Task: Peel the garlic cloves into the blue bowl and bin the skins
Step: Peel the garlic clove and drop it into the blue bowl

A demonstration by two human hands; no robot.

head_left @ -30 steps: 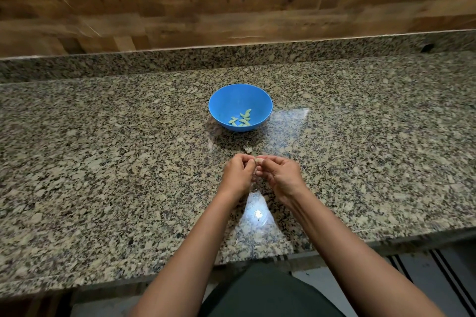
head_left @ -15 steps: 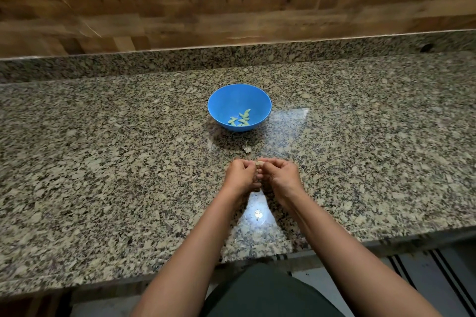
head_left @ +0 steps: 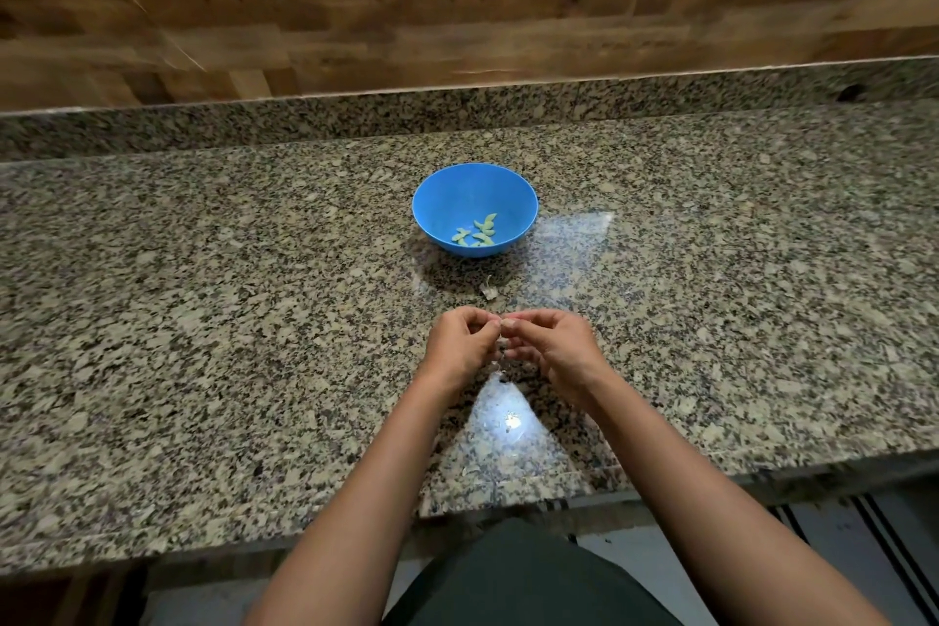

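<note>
My left hand and right hand meet above the near middle of the granite countertop, fingertips pressed together on a small garlic clove, of which only a pale sliver shows between them. Both hands are curled, thumbs and forefingers pinched onto the clove from opposite sides; whether its skin is on or partly off cannot be told. The blue bowl stands on the countertop beyond the hands, well apart from them, and holds several peeled cloves clustered at its bottom. A scrap of garlic skin lies on the stone between the bowl and my hands, nearer the bowl. A wood-panelled wall rises behind the counter's far upstand.
</note>
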